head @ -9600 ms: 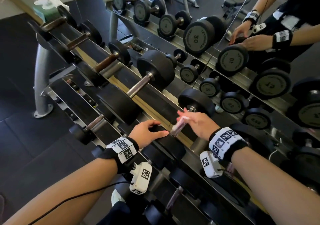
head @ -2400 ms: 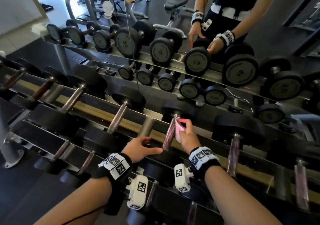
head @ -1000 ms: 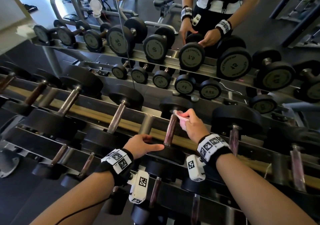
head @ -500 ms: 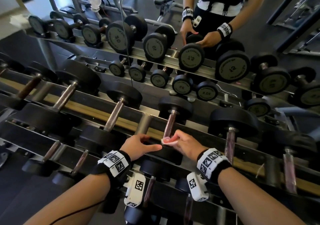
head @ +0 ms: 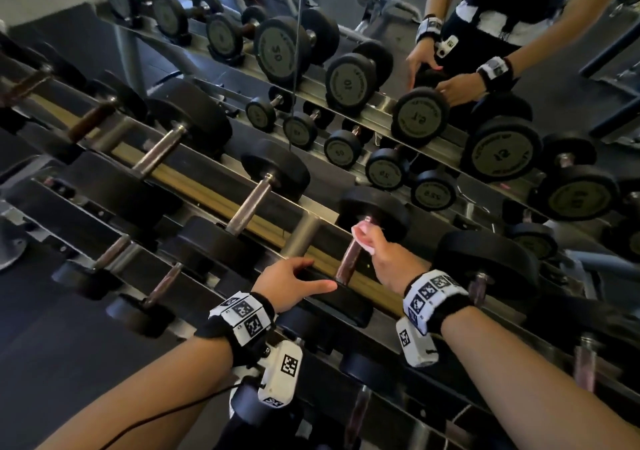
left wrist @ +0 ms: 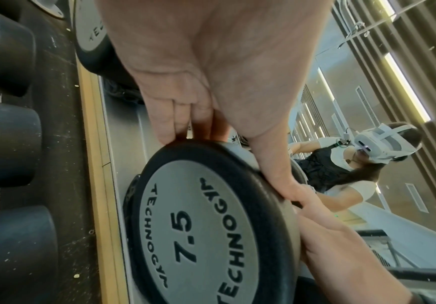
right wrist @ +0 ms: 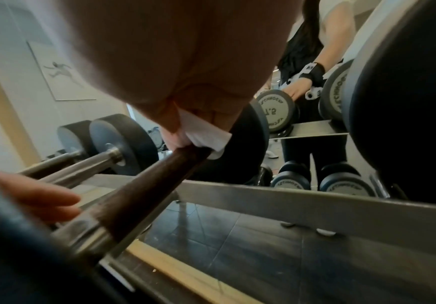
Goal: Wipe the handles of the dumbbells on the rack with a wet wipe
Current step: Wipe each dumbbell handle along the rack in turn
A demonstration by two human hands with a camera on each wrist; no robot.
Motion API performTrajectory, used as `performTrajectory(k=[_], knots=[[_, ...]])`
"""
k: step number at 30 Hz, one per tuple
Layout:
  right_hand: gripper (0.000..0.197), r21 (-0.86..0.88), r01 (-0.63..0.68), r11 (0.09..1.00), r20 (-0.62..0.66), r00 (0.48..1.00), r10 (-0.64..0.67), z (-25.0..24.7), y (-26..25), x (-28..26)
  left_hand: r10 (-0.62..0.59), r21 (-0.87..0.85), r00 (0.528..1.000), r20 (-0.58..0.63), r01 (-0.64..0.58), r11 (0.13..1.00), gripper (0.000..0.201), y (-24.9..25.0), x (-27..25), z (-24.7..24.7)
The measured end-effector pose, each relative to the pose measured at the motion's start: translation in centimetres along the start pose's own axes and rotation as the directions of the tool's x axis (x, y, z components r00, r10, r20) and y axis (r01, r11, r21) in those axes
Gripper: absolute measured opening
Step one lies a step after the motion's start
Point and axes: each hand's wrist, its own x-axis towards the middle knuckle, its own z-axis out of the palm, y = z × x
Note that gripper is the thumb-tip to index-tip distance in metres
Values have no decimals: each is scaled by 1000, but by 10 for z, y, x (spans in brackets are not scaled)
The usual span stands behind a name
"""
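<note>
In the head view, the right hand [head: 388, 259] is seen closed round the upper part of a dark dumbbell handle [head: 348, 262], with a pale wet wipe [head: 362, 240] pinched between fingers and bar, just below the far weight head [head: 375, 212]. The left hand [head: 287, 285] is laid on the near weight head [head: 341, 306] of the same dumbbell, fingers fairly straight, the thumb stretched toward the bar's lower end. The dumbbell is cradled on the upper tier of the rack [head: 301, 238]; neighbouring handles stand to either side with clear gaps between them.

In the left wrist view, the left hand [left wrist: 211, 72] is shown with its fingers [left wrist: 178, 121] bent over the rim of a grey-faced weight plate [left wrist: 199, 232] marked 7.5, the thumb lying along the plate's edge. Another forearm is seen touching the thumb's tip.

In the right wrist view, the wet wipe [right wrist: 206, 131] is seen wrapped over the top of the handle [right wrist: 146, 195] and gripped there by the right hand [right wrist: 185, 82]. The lower stretch of bar is left bare down to its metal collar. Fingertips of the other hand are blurred at the left edge. Open space is seen beneath the bar, above the rack rail [right wrist: 289, 203].
</note>
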Motion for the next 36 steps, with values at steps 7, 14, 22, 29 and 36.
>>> performTrajectory(k=[7, 14, 22, 29, 36], knots=[[22, 60, 116, 991, 244, 961, -127, 3, -3, -16, -14, -17, 996, -93, 12, 1000, 114, -1, -5, 10], [12, 134, 48, 990, 93, 994, -60, -37, -2, 3, -18, -119, 992, -122, 3, 993, 85, -7, -7, 18], [31, -97, 142, 985, 108, 985, -131, -25, -2, 24, -23, -204, 991, -132, -4, 979, 85, -14, -5, 23], [22, 100, 176, 979, 225, 955, -195, -16, -11, 13, -18, -194, 992, -127, -7, 981, 108, -16, -9, 21], [8, 268, 118, 956, 81, 986, -144, -31, -16, 32, -24, -201, 993, -118, 0, 980, 90, -14, -9, 20]])
